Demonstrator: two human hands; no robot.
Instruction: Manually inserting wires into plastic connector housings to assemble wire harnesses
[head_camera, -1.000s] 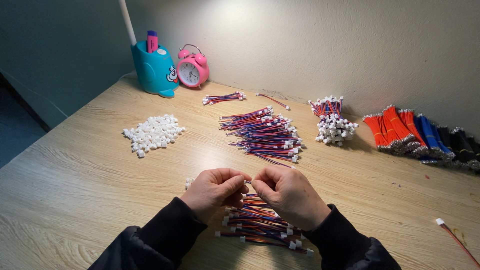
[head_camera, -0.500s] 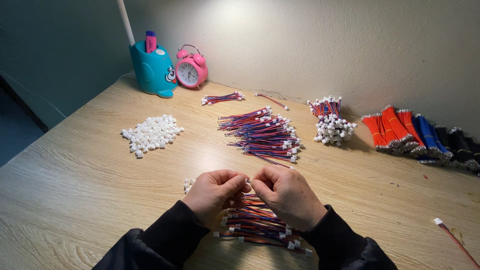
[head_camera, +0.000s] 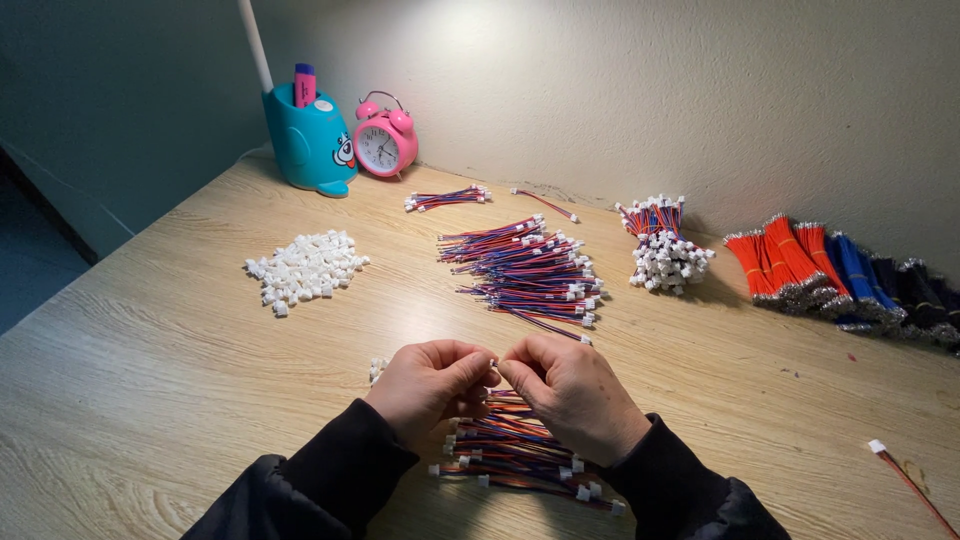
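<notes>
Odds and ends on the wooden counter (head_camera: 150, 400)

A teal pen holder (head_camera: 310, 140) stands beside a pink alarm clock (head_camera: 385, 145) at the back; a heap of white connectors (head_camera: 303, 270) lies left, and bundles of orange (head_camera: 785, 262) and blue wires (head_camera: 858, 275) lie right.

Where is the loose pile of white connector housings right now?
In the head view, the pile of white connector housings lies on the table's left side, in front of the teal pen holder, left of the wire bundle.

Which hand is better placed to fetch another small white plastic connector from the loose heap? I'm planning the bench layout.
Probably the left hand. The heap of small white plastic connectors lies on its side of the wooden table, with nothing between. The right hand would have to cross over.
</notes>
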